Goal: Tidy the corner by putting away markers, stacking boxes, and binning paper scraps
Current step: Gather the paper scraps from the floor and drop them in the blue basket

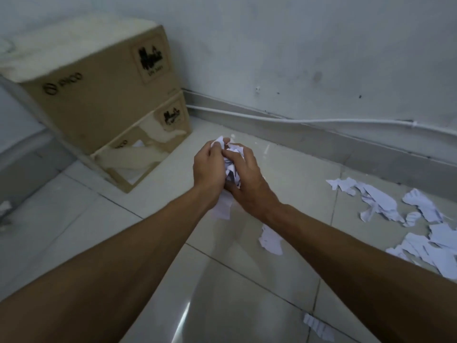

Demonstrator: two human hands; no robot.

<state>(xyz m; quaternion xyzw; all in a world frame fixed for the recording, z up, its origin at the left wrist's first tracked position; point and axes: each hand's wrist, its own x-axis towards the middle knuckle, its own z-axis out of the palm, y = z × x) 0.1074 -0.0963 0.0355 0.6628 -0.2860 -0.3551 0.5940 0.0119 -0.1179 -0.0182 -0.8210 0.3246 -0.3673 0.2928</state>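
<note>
A crumpled wad of white paper scraps point(231, 167) is squeezed between my left hand point(210, 169) and my right hand point(247, 179), held above the tiled floor in the middle of the head view. Both hands are shut on the wad, with bits of paper sticking out above and below them. More torn white scraps point(385, 204) lie scattered on the floor to the right, one piece point(270, 240) lies under my right forearm, and another point(317, 326) near the bottom edge. Two brown cardboard boxes are stacked at the left: the upper box point(99, 95) on the lower box point(148, 154).
A white wall with a grey skirting board point(321, 142) and a white cable point(296, 120) runs along the back. A grey ledge or step point(22, 154) sits at the far left beside the boxes. The glossy floor tiles point(222, 293) reflect light in front of me.
</note>
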